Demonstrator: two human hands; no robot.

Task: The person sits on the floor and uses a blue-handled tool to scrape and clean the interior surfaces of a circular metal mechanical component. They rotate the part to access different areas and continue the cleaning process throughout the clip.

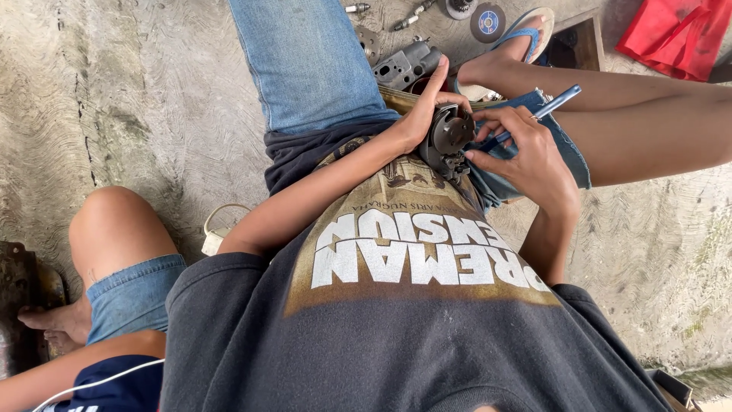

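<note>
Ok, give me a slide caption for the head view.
Seated on concrete, left hand steadies a small metal engine part while right hand works a blue-handled tool.

one engine part (pixel 450 137), one screwdriver (pixel 534 114), one grinding disc (pixel 488 21), one sandal (pixel 526 34)

Red cloth (pixel 671 34), grinding disc (pixel 488 21), grey metal housing (pixel 406 65).

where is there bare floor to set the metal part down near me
Widest bare patch: the concrete floor beyond another person's knee. Another lies under the right hand. Crowded: by the sandalled foot, with grey housing, grinding disc and red cloth.
</note>
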